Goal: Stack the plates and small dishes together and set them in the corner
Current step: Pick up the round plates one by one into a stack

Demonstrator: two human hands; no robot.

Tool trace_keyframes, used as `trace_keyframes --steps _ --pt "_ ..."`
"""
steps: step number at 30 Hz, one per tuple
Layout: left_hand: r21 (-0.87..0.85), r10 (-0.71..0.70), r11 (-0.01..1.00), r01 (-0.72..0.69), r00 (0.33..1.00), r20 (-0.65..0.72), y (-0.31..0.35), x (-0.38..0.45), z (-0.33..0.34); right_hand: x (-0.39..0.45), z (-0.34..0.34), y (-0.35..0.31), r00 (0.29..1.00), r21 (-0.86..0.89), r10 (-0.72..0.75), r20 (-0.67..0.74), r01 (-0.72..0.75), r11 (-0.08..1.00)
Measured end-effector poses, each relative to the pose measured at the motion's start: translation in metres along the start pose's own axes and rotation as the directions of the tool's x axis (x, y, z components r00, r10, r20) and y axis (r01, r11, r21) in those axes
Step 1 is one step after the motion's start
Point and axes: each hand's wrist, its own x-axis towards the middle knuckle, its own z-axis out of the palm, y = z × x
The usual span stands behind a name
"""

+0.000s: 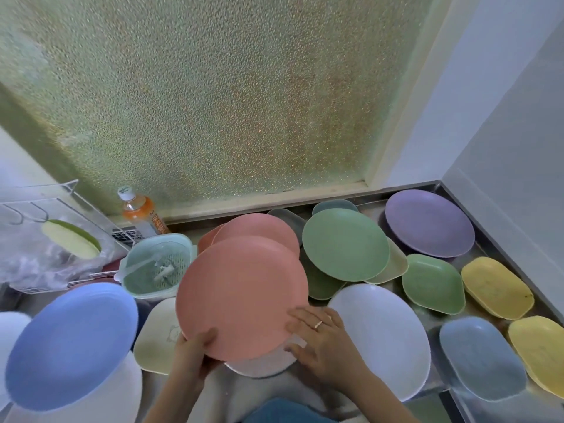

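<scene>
Left hand (195, 346) clamps the near rim of the pink plate (241, 297), thumb on top, fingers hidden under it. Plate is tilted and lifted off the desk (439, 325), probably so it can slide onto a pile.

Right hand (320, 334), ring on one finger, lies flat with fingers spread, fingertips touching the plate's edge on its side. It seems to steady rather than grip. Under both hands sits a pale plate (262, 364), likely the stack base.

Beyond the left hand: a second pink plate (259, 230), partly covered by the held one. Beyond the right hand: green plate (345, 242), then the purple plate (430, 222) already in the far corner. White plate (384, 337) is just outboard of the right hand; yellow dishes (496, 286) are further out.

Most pieces look loose, so stacking is early.
</scene>
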Motion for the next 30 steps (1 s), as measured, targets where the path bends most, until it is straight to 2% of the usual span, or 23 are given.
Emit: trace_keyframes --steps 6,8,10,12,14,17,19,22,26,30 --pt "0.001 -0.011 1.0 0.011 1.0 0.022 -0.001 0.005 0.0 0.009 -0.022 0.026 0.996 0.029 0.064 -0.069 -0.062 0.998" --pt "0.012 0.0 1.0 -0.001 0.998 0.062 0.003 0.006 0.015 0.011 -0.031 0.039 0.982 0.075 0.17 -0.083 -0.164 0.984" --pt "0.027 0.013 0.999 -0.016 0.991 0.13 0.009 0.006 0.033 0.014 -0.036 0.057 0.938 0.136 0.325 -0.121 -0.309 0.941" --pt "0.025 0.014 1.0 -0.019 0.985 0.173 0.015 0.006 0.052 0.019 -0.042 0.081 0.862 0.189 0.464 -0.205 -0.43 0.883" --pt "0.013 0.002 1.0 -0.005 0.979 0.202 0.02 0.008 0.07 0.027 -0.052 0.11 0.756 0.163 0.593 -0.278 -0.571 0.805" --pt "-0.004 -0.011 1.0 0.013 0.971 0.238 0.027 0.013 0.092 0.035 -0.067 0.162 0.561 0.127 0.79 -0.248 -0.789 0.6" --pt "-0.018 -0.004 1.0 0.009 0.966 0.26 0.032 0.016 0.104 0.038 -0.074 0.19 0.493 0.147 0.839 -0.231 -0.834 0.531" --pt "-0.017 0.003 1.0 0.002 0.958 0.286 0.039 0.022 0.119 0.046 -0.076 0.219 0.478 0.15 0.85 -0.221 -0.845 0.513" --pt "0.006 -0.016 1.0 0.015 0.957 0.291 0.044 0.028 0.132 0.065 -0.075 0.252 0.485 -0.043 0.862 -0.147 -0.874 0.484" --pt "0.004 -0.065 0.998 0.066 0.962 0.265 0.045 0.035 0.14 0.08 -0.073 0.277 0.445 -0.1 0.894 -0.042 -0.893 0.44"
